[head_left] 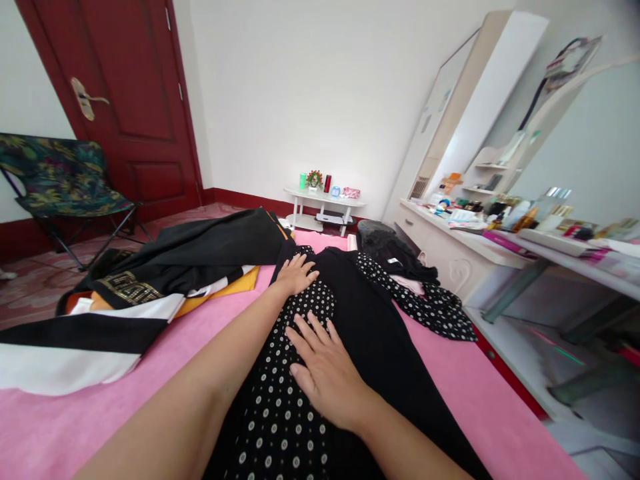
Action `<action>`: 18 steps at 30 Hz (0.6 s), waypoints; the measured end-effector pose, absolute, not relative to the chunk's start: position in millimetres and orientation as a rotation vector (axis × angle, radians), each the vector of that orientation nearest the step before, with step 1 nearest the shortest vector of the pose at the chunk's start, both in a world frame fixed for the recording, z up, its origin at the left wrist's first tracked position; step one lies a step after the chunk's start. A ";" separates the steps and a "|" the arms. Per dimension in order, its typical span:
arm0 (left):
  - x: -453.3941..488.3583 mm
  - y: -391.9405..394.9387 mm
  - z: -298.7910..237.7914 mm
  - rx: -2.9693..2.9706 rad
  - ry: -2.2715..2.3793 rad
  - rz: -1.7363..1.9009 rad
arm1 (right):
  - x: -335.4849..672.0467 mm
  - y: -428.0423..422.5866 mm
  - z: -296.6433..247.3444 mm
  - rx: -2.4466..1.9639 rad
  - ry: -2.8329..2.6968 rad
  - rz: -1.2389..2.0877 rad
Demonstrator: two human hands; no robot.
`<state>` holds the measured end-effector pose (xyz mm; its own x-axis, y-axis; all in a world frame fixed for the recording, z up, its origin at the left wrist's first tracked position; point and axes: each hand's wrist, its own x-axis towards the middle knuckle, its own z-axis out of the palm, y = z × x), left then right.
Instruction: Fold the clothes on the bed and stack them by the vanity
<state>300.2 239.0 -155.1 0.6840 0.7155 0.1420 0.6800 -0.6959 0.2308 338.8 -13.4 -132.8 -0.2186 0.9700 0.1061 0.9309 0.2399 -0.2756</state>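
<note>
A black garment with white polka-dot panels [370,333] lies spread lengthwise on the pink bed [475,393]. My left hand [296,273] rests flat near its far shoulder, fingers stretched out on the cloth. My right hand [325,370] lies flat, fingers spread, on the dotted part nearer to me. Neither hand grips anything. One dotted sleeve [430,303] trails off to the right.
A heap of black, white and orange clothes [150,287] lies on the bed's left side. A folding chair [60,180] stands by the red door [130,100]. A small white table [325,200] is at the far wall; a cluttered dresser [480,233] runs along the right.
</note>
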 end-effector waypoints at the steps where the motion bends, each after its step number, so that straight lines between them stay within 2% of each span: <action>1: 298.7 237.5 -156.7 2.733 1.145 0.336 | 338.7 -13.7 -132.5 -1.781 -2.256 0.220; 13: 246.5 168.1 -157.5 2.763 1.205 0.249 | 334.9 -20.2 -132.7 -1.733 -2.146 0.160; 18: 238.0 148.2 -155.7 2.736 1.232 0.339 | 335.3 -13.3 -123.3 -1.622 -2.070 0.114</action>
